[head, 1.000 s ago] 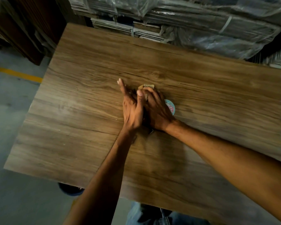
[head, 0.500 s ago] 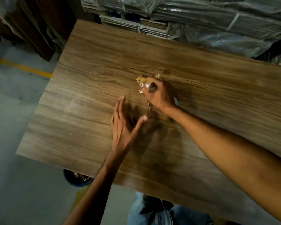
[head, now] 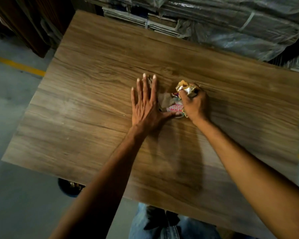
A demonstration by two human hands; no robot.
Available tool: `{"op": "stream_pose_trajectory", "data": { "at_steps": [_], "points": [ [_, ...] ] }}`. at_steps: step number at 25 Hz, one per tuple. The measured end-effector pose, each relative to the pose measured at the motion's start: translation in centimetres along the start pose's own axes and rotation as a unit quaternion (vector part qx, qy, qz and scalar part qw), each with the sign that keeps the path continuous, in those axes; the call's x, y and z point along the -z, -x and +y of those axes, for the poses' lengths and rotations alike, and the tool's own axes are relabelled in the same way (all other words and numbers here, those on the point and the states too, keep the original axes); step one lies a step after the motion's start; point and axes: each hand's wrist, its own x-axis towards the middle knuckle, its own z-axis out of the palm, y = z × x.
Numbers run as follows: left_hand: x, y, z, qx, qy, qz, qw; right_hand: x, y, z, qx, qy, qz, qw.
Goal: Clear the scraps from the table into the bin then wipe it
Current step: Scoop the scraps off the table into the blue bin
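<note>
Gripping a crumpled gold-and-silver foil wrapper (head: 186, 87) in my right hand (head: 195, 106): fingers (head: 182, 96) curled round it, knuckles up, hand low on the table (head: 93, 118), a bit right of centre. Wrapper pokes out past the fingertips on the far side.

Left hand (head: 145, 104) lies flat on the table, palm down, fingers straight and spread wide, holding nothing. Its thumb points right toward the right hand, with the tip at the near edge of the scraps (head: 169, 104).

The scraps sit between the two hands: a brown paper piece and a pink-and-white printed wrapper, lying on the table. They are pressed close against both hands; can't tell what's under the right palm.

Both forearms come in from the near edge, and their shadow falls on the wood between them. The table is wood-grain, with pale dusty patches and a few small specks on the left half.

The bin (head: 66, 188) is dark and round, on the floor (head: 16, 195) under the near-left table edge. Table and left forearm partly hide it; something shiny is inside.

My jeans (head: 162, 226) show at the bottom. Grey floor has a yellow line (head: 17, 65) at left. Plastic-wrapped stacks (head: 231, 26) stand behind the far edge.
</note>
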Motion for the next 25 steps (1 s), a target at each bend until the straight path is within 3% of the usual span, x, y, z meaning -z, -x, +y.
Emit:
{"op": "stream_pose_trajectory", "data": {
  "at_steps": [3,7,12,17,20,22,25],
  "points": [
    [-0.1,-4.5,-0.4,-0.055,-0.026,-0.008,0.998,-0.5,-0.1,-0.4,-0.019,-0.004,0.041,0.999],
    [-1.0,-5.1,-1.2,-0.189,-0.042,0.013,0.981,-0.5,0.0,-0.6,0.0,0.03,0.045,0.999],
    [-0.8,-1.2,0.0,-0.19,-0.067,0.021,0.979,-0.4,0.3,-0.2,-0.011,-0.033,0.037,0.999],
    [-0.1,3.3,0.6,-0.134,0.026,0.087,0.987,0.5,3.1,2.4,-0.066,-0.129,-0.002,0.989],
    [0.0,4.9,-0.1,-0.019,0.139,0.104,0.985,1.8,4.2,3.3,-0.111,-0.181,0.016,0.977],
    [-0.2,4.9,-0.2,0.068,0.256,0.159,0.951,2.8,4.2,3.5,-0.132,-0.197,0.036,0.971],
    [0.3,5.4,-0.3,0.165,0.442,0.212,0.856,3.7,4.8,3.5,-0.125,-0.194,0.031,0.972]
  ]
}}
